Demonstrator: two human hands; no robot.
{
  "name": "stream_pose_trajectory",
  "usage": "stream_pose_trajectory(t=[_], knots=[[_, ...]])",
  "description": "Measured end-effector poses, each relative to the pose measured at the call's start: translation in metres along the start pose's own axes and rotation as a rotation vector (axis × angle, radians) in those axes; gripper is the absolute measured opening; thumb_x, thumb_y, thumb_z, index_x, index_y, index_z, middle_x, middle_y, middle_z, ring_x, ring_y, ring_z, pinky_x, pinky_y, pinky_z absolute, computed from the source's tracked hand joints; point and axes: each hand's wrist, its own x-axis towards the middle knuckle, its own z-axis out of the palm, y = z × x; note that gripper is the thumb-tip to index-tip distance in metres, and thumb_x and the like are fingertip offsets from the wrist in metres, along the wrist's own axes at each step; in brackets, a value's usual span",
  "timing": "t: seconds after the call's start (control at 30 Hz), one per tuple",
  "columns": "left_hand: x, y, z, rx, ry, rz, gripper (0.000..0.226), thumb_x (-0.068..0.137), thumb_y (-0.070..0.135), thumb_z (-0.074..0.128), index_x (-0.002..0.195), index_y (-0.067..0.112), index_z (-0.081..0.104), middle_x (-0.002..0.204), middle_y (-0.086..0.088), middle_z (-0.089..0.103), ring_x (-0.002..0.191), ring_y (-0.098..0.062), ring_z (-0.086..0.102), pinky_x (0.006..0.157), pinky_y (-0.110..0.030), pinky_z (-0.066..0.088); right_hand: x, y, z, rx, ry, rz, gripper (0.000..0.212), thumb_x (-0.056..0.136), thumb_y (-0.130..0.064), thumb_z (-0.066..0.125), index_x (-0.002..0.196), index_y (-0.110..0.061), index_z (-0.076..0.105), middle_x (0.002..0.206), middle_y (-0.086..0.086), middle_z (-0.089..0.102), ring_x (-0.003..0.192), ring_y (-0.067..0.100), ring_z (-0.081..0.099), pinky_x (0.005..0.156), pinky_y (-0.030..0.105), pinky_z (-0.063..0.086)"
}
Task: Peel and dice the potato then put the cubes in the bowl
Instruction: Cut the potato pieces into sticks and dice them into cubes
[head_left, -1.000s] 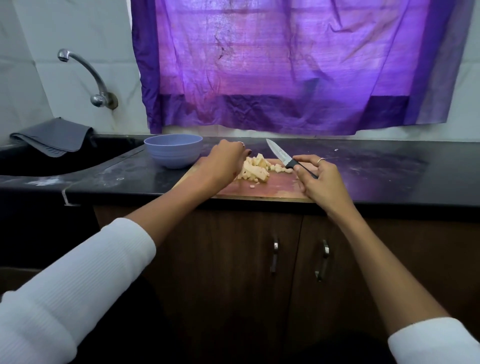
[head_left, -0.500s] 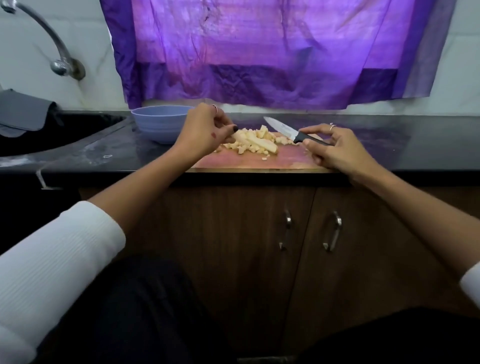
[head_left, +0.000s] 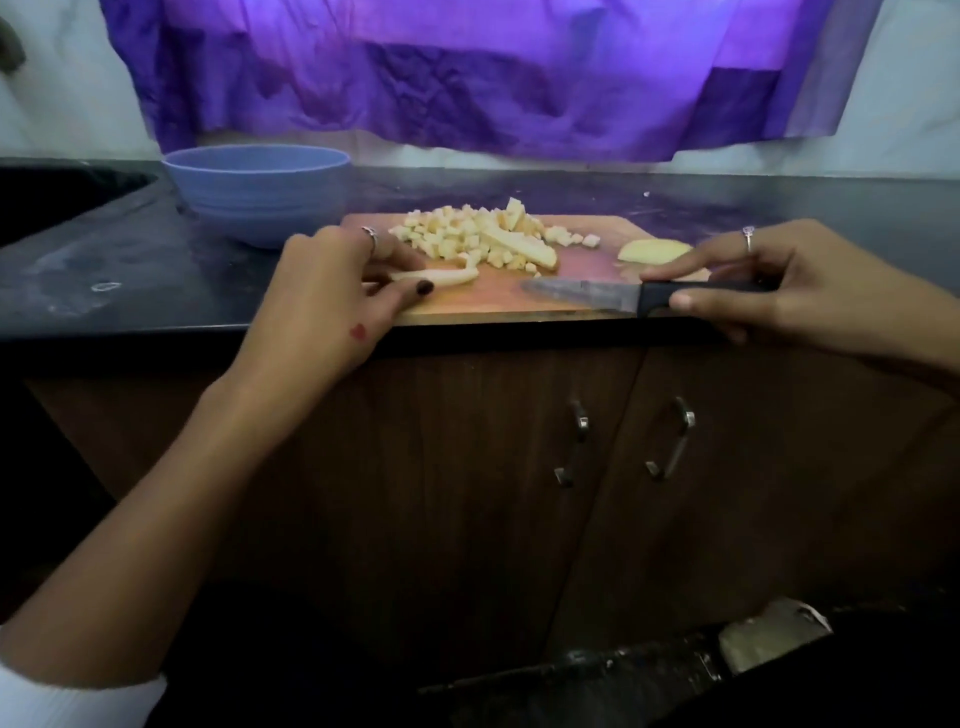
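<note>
A wooden cutting board (head_left: 597, 231) lies on the black counter (head_left: 130, 260). On it sits a pile of pale potato cubes (head_left: 457, 236) with a few longer strips (head_left: 519, 244) across it, and a rounded potato piece (head_left: 652, 250) at the right. My left hand (head_left: 332, 291) pinches a thin potato strip (head_left: 441, 275) at the board's near left corner. My right hand (head_left: 779, 286) grips the black handle of a knife (head_left: 587, 296), its blade pointing left along the board's front edge. A blue bowl (head_left: 257, 192) stands left of the board; its inside is hidden.
A dark sink (head_left: 52, 202) lies at the far left. A purple curtain (head_left: 467, 73) hangs behind the counter. Brown cabinet doors with metal handles (head_left: 672, 441) are below the counter edge.
The view has come closer and lower. My left hand pulled a strip from the pile to the board's near left. The knife dropped from over the pile to the board's front edge.
</note>
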Motion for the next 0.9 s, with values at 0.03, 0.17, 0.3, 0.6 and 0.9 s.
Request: stream_pose_trajectory(t=[0.03, 0.17, 0.3, 0.6, 0.9], knots=[[-0.002, -0.001, 0.002, -0.014, 0.018, 0.003, 0.024, 0.088, 0.027, 0.067, 0.111, 0.023, 0.070, 0.095, 0.016, 0.055, 0.082, 0.004, 0.052, 0.064, 0.003, 0.034, 0.003, 0.002, 0.000, -0.003, 0.032, 0.018, 0.027, 0.079, -0.036, 0.063, 0.105, -0.035, 0.069, 0.050, 0.007, 0.053, 0.048, 0.011, 0.039, 0.050, 0.018, 0.031], [-0.007, -0.002, 0.006, -0.054, 0.053, -0.024, 0.016, 0.088, 0.028, 0.067, 0.102, 0.024, 0.072, 0.093, 0.013, 0.058, 0.083, 0.001, 0.054, 0.063, -0.001, 0.034, 0.014, -0.009, 0.002, 0.119, 0.123, 0.004, 0.025, 0.084, -0.033, 0.061, 0.108, -0.032, 0.069, 0.050, 0.009, 0.051, 0.043, 0.013, 0.033, 0.042, 0.017, 0.028], [-0.008, -0.001, 0.008, -0.075, 0.066, -0.066, 0.013, 0.088, 0.029, 0.066, 0.099, 0.023, 0.070, 0.086, 0.012, 0.058, 0.070, 0.008, 0.050, 0.062, -0.003, 0.034, 0.010, -0.021, 0.017, -0.009, 0.160, -0.049, 0.027, 0.080, -0.034, 0.069, 0.105, -0.045, 0.064, 0.066, 0.001, 0.064, 0.053, 0.010, 0.054, 0.055, 0.016, 0.040], [-0.019, -0.003, 0.012, -0.090, 0.166, -0.104, 0.026, 0.084, 0.037, 0.066, 0.105, 0.023, 0.069, 0.095, 0.015, 0.061, 0.087, 0.007, 0.053, 0.070, 0.000, 0.037, 0.012, -0.030, 0.039, -0.150, 0.210, -0.089, 0.035, 0.071, -0.040, 0.062, 0.105, -0.051, 0.062, 0.078, -0.028, 0.060, 0.073, 0.004, 0.060, 0.070, 0.012, 0.044], [-0.027, -0.012, 0.016, -0.179, 0.277, -0.010, 0.012, 0.085, 0.031, 0.066, 0.096, 0.028, 0.068, 0.091, 0.023, 0.063, 0.096, 0.008, 0.058, 0.079, -0.002, 0.042, 0.009, -0.039, 0.054, -0.195, 0.223, -0.141, 0.038, 0.074, -0.041, 0.063, 0.111, -0.047, 0.060, 0.076, -0.031, 0.056, 0.080, 0.000, 0.059, 0.065, 0.010, 0.044]])
